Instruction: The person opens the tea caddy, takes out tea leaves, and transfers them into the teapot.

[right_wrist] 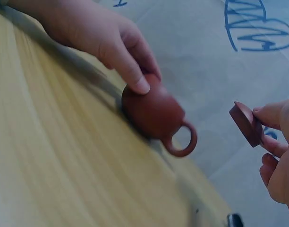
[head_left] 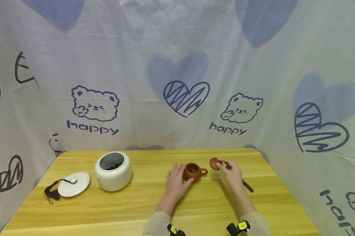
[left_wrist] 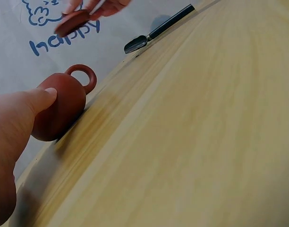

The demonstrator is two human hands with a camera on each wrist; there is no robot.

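Observation:
A small reddish-brown clay teapot [head_left: 196, 177] sits uncovered on the wooden table, its ring handle toward the right and some dark leaves inside. My left hand [head_left: 175, 184] grips its left side, with the thumb pressed on the near wall, as the left wrist view shows on the teapot body [left_wrist: 64, 111]. To the right, my right hand [head_left: 234, 174] pinches the matching clay lid [head_left: 214, 164] between thumb and fingers. In the right wrist view the lid [right_wrist: 246, 124] is tilted on edge, raised and apart from the teapot.
A dark tea scoop [head_left: 248, 186] lies on the table, partly hidden by my right hand. A white jar [head_left: 113, 179] holding dark leaves stands open on the left. Beside it lies its white lid [head_left: 78, 187] with a brown tassel [head_left: 51, 194]. Printed cloth [head_left: 136, 114] hangs behind the table.

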